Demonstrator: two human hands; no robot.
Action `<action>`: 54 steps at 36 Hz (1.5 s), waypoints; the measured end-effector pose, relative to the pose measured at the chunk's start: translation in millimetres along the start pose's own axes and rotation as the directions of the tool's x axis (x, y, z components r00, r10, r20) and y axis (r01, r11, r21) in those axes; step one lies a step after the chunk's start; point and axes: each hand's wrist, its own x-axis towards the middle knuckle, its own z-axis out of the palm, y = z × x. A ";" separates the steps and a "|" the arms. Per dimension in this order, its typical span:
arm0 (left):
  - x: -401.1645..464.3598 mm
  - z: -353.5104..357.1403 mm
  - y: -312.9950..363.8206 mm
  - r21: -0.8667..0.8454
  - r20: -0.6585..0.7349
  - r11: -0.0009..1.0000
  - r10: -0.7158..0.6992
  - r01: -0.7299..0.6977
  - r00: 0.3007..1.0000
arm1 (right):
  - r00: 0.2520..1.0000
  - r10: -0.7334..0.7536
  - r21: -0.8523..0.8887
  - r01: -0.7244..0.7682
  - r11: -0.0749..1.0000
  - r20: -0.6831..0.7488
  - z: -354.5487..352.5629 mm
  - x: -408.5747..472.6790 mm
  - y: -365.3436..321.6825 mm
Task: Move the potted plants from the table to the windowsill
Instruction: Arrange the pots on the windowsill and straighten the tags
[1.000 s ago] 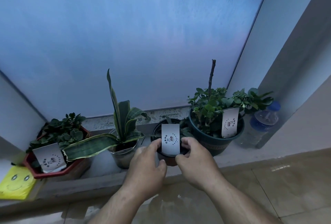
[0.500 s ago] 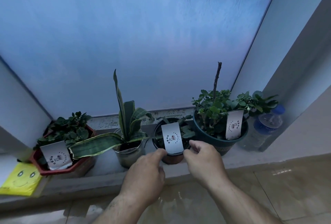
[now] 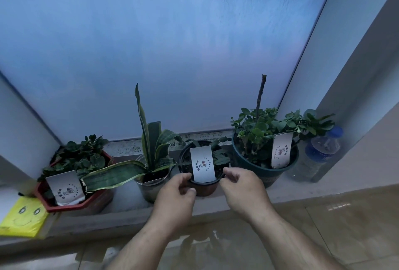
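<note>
Several potted plants stand in a row on the stone windowsill (image 3: 127,200) under a frosted window. The small dark pot (image 3: 204,190), with a white card (image 3: 202,163) stuck in its soil, sits between the snake plant's silver pot (image 3: 151,188) and the big teal pot (image 3: 266,175). My left hand (image 3: 174,198) pinches the small pot's left rim with thumb and curled fingers. My right hand (image 3: 243,189) holds its right rim with curled fingertips. A red hexagonal pot (image 3: 86,203) stands at the far left.
A plastic water bottle with a blue cap (image 3: 319,157) stands in the sill's right corner against the wall. A yellow smiley-face pack (image 3: 22,216) lies at the left end. A long snake-plant leaf (image 3: 112,175) droops leftward over the sill. Wet tiled floor lies below.
The small pot has slid back on the sill, between its neighbours. Both hands have drawn back from around its sides to just the front of its rim.
</note>
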 end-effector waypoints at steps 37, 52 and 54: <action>0.7 4.6 -5.7 0.060 -0.028 0.998 0.037 -0.035 0.999 | 0.997 -0.027 -0.050 0.031 0.998 0.077 -11.4 -16.1 -19.7; -45.0 43.1 80.2 -0.093 0.140 0.967 0.248 -0.237 0.958 | 0.897 0.108 0.274 0.015 0.962 -0.428 -129.0 3.8 26.6; -45.3 61.0 94.8 -0.091 0.198 0.962 0.270 -0.257 0.942 | 0.918 0.116 0.281 -0.005 0.960 -0.378 -130.1 6.6 30.0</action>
